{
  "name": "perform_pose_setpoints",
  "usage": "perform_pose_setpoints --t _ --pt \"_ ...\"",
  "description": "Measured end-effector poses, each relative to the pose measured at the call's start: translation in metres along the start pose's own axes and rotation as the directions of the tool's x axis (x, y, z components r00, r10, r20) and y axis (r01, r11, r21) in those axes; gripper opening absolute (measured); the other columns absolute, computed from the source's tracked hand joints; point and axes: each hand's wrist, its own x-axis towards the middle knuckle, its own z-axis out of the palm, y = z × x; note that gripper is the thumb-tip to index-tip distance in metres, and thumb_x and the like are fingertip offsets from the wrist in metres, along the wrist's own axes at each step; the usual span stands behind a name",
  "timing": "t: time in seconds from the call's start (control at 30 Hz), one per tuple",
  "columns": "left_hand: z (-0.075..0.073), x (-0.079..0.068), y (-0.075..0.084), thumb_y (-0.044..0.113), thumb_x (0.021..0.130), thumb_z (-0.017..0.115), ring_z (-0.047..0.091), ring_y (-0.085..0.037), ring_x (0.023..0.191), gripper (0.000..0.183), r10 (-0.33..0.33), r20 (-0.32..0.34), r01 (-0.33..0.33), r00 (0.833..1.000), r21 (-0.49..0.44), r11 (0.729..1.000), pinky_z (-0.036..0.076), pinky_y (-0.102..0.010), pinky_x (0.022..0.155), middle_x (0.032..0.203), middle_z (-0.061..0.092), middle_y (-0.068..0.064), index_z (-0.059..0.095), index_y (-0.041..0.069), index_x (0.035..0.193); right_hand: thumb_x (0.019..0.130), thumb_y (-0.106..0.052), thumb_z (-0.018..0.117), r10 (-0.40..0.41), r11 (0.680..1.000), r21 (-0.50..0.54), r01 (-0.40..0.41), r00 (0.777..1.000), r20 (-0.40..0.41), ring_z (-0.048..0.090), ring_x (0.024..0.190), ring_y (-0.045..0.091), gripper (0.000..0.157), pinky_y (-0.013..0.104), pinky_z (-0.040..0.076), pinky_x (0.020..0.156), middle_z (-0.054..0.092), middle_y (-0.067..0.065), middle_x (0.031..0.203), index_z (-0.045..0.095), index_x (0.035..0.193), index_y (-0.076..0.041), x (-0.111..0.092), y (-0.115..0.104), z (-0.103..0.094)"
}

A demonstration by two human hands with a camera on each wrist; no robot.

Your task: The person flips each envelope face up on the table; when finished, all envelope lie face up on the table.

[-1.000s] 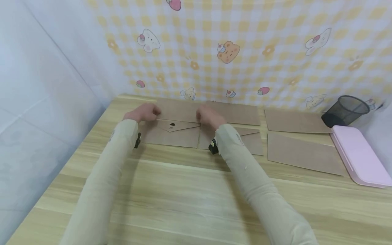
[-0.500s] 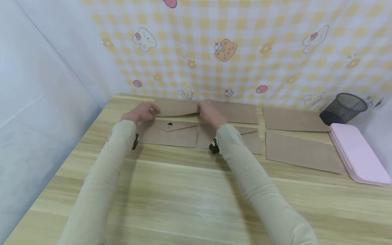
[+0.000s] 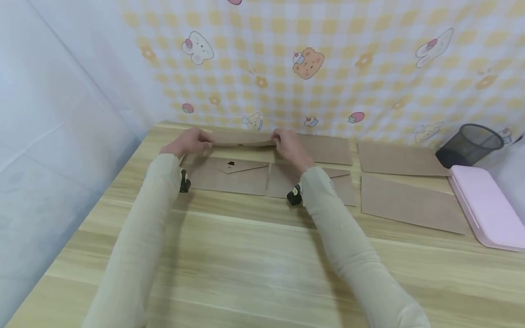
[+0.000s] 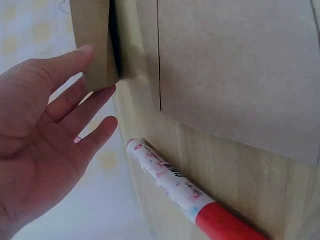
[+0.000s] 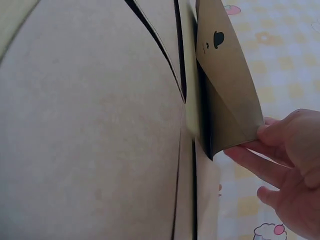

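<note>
A brown paper envelope [image 3: 244,138] at the back left is raised along its near edge, bent between my two hands. My left hand [image 3: 188,142] pinches its left end, thumb over the paper and fingers beneath, as the left wrist view shows. At the other end my right hand [image 3: 291,148] pinches the corner. In the right wrist view the envelope's flap side [image 5: 227,75] carries a small black hat print. Just in front lies a flat envelope [image 3: 229,181] with a pointed flap. Another flapped envelope [image 3: 342,191] is partly covered by my right forearm.
More brown envelopes lie flat: one behind my right hand [image 3: 330,150], two farther right [image 3: 404,160]. A black mesh cup [image 3: 471,145] and a pink case [image 3: 490,207] stand at the right. A white and red marker [image 4: 175,182] lies near my left hand. A checked cloth [image 3: 262,59] hangs behind.
The back-left envelope lay flat under my hands a second ago. Its near edge has since come up and tipped toward the cloth, both hands rising slightly with it.
</note>
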Motion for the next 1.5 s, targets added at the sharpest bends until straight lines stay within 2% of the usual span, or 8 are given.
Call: perform_pose_setpoints --t 0.27,0.4,0.73,1.0,1.1,1.2,1.33,1.5 --pt "0.004 0.003 0.003 0.016 0.095 0.054 0.061 -0.036 0.098 0.031 -0.035 -0.127 0.013 0.991 -0.173 0.985 0.048 -0.044 0.086 0.115 0.058 -0.027 0.058 -0.008 0.115 0.095 -0.008 0.051 0.033 0.996 0.09 -0.021 0.989 -0.142 0.059 0.087 0.019 0.012 0.026 0.05 0.073 0.063 0.012 0.101 0.055 0.106 -0.003 -0.004 0.004 -0.008" --pt "0.006 -0.001 0.005 0.008 0.092 0.057 0.066 -0.033 0.086 0.023 -0.073 -0.283 -0.015 0.956 -0.296 0.955 0.053 -0.038 0.075 0.109 0.059 -0.031 0.052 -0.011 0.104 0.094 -0.008 0.052 0.039 0.985 0.171 0.004 0.968 -0.248 0.061 0.093 0.021 0.016 0.025 0.051 0.075 0.064 0.014 0.104 0.05 0.109 -0.002 -0.003 -0.005 -0.005" --pt "-0.002 0.004 0.016 0.005 0.089 0.061 0.064 -0.035 0.088 0.026 -0.066 -0.578 -0.132 0.813 -0.294 0.947 0.054 -0.024 0.062 0.093 0.061 -0.024 0.035 0.003 0.089 0.092 -0.001 0.054 0.001 0.973 0.211 0.097 0.905 -0.425 0.061 0.087 0.021 0.01 0.025 0.05 0.068 0.062 0.014 0.096 0.049 0.101 0.0 0.005 -0.021 -0.014" --pt "-0.012 -0.008 0.033 0.009 0.085 0.066 0.056 -0.028 0.08 0.032 0.111 -0.788 -0.221 0.606 -0.033 0.975 0.04 -0.03 0.07 0.08 0.059 -0.017 0.042 0.002 0.066 0.092 -0.004 0.054 0.046 0.927 0.335 0.168 0.838 -0.544 0.061 0.085 0.019 0.008 0.022 0.049 0.074 0.062 0.011 0.094 0.053 0.099 0.0 -0.009 -0.029 -0.021" --pt "-0.012 -0.021 0.04 0.003 0.083 0.066 0.053 -0.027 0.083 0.032 0.154 -0.813 -0.286 0.561 -0.015 0.958 0.039 -0.035 0.077 0.078 0.056 -0.016 0.042 0.0 0.062 0.093 -0.004 0.053 0.066 0.892 0.402 0.208 0.818 -0.571 0.061 0.085 0.018 0.007 0.024 0.049 0.075 0.062 0.012 0.095 0.053 0.098 0.0 -0.021 -0.033 -0.02" --pt "-0.007 -0.036 0.044 0.001 0.082 0.063 0.055 -0.023 0.086 0.03 0.108 -0.801 -0.285 0.589 -0.081 0.955 0.043 -0.029 0.078 0.08 0.056 -0.012 0.042 0.0 0.062 0.093 -0.002 0.052 0.086 0.841 0.478 0.254 0.809 -0.582 0.06 0.085 0.018 0.007 0.024 0.049 0.075 0.061 0.012 0.095 0.055 0.097 0.002 -0.033 -0.036 -0.017" --pt "0.003 -0.051 0.05 0.003 0.084 0.064 0.061 -0.025 0.091 0.029 -0.02 -0.747 -0.233 0.664 -0.232 0.944 0.048 -0.024 0.071 0.087 0.053 -0.006 0.041 0.001 0.065 0.093 -0.002 0.052 0.046 0.757 0.537 0.372 0.789 -0.612 0.058 0.08 0.021 0.012 0.021 0.047 0.069 0.062 0.016 0.098 0.06 0.098 0.007 -0.047 -0.035 -0.016" --pt "0.014 -0.053 0.051 0.01 0.083 0.067 0.061 -0.021 0.083 0.029 -0.152 -0.708 -0.189 0.689 -0.379 0.906 0.045 -0.019 0.065 0.091 0.054 -0.002 0.043 0.004 0.069 0.091 0.005 0.053 -0.092 0.694 0.579 0.428 0.851 -0.518 0.058 0.095 0.033 0.022 0.027 0.05 0.077 0.057 0.026 0.114 0.057 0.11 0.013 -0.066 -0.046 -0.039"
